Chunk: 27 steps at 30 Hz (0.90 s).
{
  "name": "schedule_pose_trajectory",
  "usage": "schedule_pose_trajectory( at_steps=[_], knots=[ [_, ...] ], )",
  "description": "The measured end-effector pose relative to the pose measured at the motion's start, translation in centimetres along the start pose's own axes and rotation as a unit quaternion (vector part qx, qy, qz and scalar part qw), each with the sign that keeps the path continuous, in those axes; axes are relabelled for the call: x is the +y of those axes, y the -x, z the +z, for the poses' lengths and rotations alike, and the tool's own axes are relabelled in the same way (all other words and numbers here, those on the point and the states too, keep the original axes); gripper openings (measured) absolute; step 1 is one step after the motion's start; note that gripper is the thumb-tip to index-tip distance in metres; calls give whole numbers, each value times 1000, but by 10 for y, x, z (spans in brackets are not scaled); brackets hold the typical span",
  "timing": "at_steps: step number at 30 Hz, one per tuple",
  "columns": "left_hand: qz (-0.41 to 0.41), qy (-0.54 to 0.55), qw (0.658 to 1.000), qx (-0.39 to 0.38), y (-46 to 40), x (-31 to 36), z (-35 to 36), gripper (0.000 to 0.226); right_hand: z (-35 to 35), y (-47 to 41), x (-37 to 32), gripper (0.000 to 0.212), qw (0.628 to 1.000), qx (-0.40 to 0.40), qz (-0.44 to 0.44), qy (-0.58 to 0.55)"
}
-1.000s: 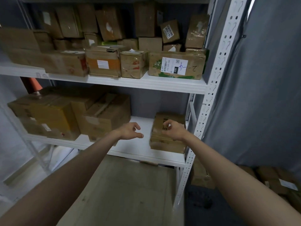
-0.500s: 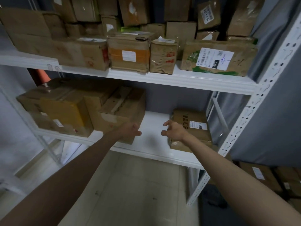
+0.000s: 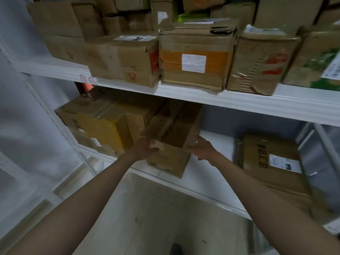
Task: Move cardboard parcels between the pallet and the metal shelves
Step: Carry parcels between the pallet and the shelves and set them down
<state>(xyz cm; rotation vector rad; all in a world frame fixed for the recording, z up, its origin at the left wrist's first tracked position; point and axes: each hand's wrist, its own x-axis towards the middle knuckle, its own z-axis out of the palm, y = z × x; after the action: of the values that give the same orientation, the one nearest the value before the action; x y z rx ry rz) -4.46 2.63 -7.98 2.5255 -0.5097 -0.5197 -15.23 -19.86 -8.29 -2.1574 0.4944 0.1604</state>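
Item: my left hand [image 3: 145,149], fingers now curled over the near top corner of the box [image 3: 170,144]; half a second ago it hung short of it. My right hand [image 3: 201,149], fingers straight, now flat against the box's right side, having left the labelled parcel [image 3: 272,162]. Location: box on lower shelf [image 3: 211,173], overhanging the front edge. Status, judged: grip made, lift toward the pallet due next.
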Motion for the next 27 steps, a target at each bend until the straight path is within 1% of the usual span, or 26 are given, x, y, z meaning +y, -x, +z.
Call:
schedule_pose_trajectory(
  at_steps=[2, 5, 7, 10, 12, 14, 18, 20, 22, 24, 25, 27],
  knots=[
    [-22, -5, 1000, 2, -30, -9, -10, 53, 5, -32, -2, 63, 1000, -12, 9, -20],
    [-55, 8, 998, 11, -71, -21, -21, 55, 13, -78, -1, 77, 999, -14, 24, -38],
    [-74, -1, 997, 15, -93, -29, -25, 63, 15, -103, -1, 88, 998, -14, 38, -55],
    [-100, 17, 995, 14, -119, -45, -25, 78, 19, -129, 2, 104, 995, -16, 60, -81],
    [-127, 38, 991, 5, -130, -56, -25, 86, 25, -139, 6, 109, 994, -8, 67, -82],
    [-151, 77, 986, -9, -137, -63, -25, 89, 29, -146, 9, 112, 993, 2, 78, -84],
    [-150, 149, 977, -29, -145, -61, -19, 79, 30, -150, 16, 115, 988, 24, 106, -111],
    [-138, 153, 978, -36, -145, -51, -15, 76, 28, -149, 23, 111, 984, 24, 124, -129],
    [-128, 151, 980, -32, -145, -41, -11, 79, 25, -145, 30, 107, 976, 25, 141, -162],
    [-124, 135, 982, -32, -143, -33, -5, 81, 20, -140, 40, 109, 972, 28, 151, -178],
    [-125, 120, 984, -37, -142, -30, -1, 76, 18, -137, 45, 109, 972, 32, 151, -179],
    [-122, 107, 986, -44, -136, -24, 11, 59, 12, -129, 56, 107, 974, 35, 146, -168]
  ],
)
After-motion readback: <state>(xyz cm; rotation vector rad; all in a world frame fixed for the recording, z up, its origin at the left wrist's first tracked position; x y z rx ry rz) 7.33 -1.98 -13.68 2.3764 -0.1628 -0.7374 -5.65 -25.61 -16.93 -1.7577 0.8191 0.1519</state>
